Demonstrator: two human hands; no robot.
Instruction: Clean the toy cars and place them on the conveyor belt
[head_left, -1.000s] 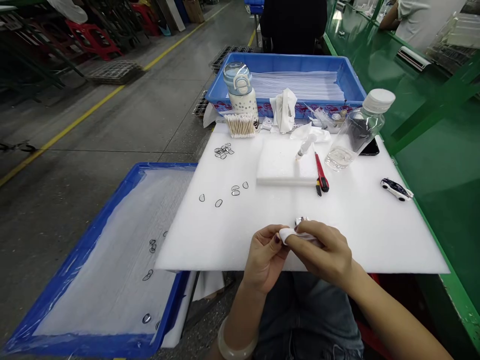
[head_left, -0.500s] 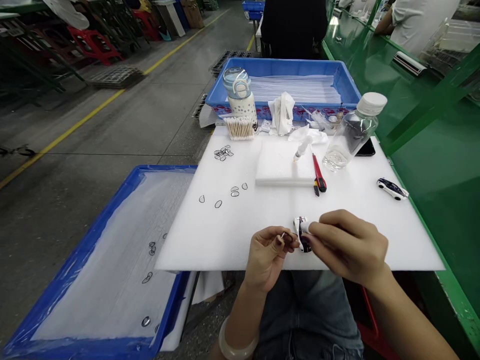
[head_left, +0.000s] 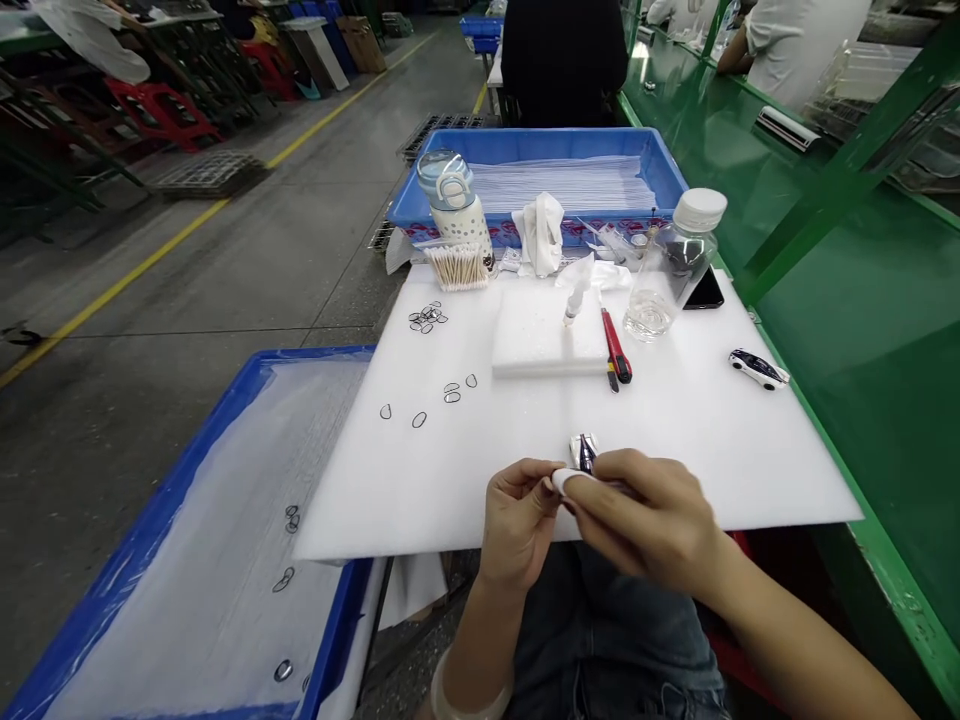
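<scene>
My left hand (head_left: 517, 520) is closed in a pinch, with a small dark-rimmed oval piece at its fingertips, now mostly hidden. Meeting those fingertips, my right hand (head_left: 652, 510) is also closed, a white cover (head_left: 571, 481) over one fingertip; what it grips, if anything, I cannot make out. Just behind the hands a white and black toy car (head_left: 583, 450) lies on the white foam board (head_left: 450, 480), partly hidden by my right fingers. Loose oval pieces (head_left: 451, 391) with thin black rims lie to the left, and a small pile of oval pieces (head_left: 427, 318) farther back.
A foam block (head_left: 551, 335) with a dropper-tipped tube (head_left: 576, 302), a red cutter (head_left: 616, 348), a clear bottle (head_left: 671, 270) and cotton swabs (head_left: 457, 268) stand behind. Another toy car (head_left: 757, 368) lies right. A blue-edged tray (head_left: 225, 410) sits lower left; a blue bin (head_left: 652, 155) stands at the back.
My right hand has moved left, away from over the toy car, and its white-covered fingertip now meets my left fingertips. The whole view has shifted slightly.
</scene>
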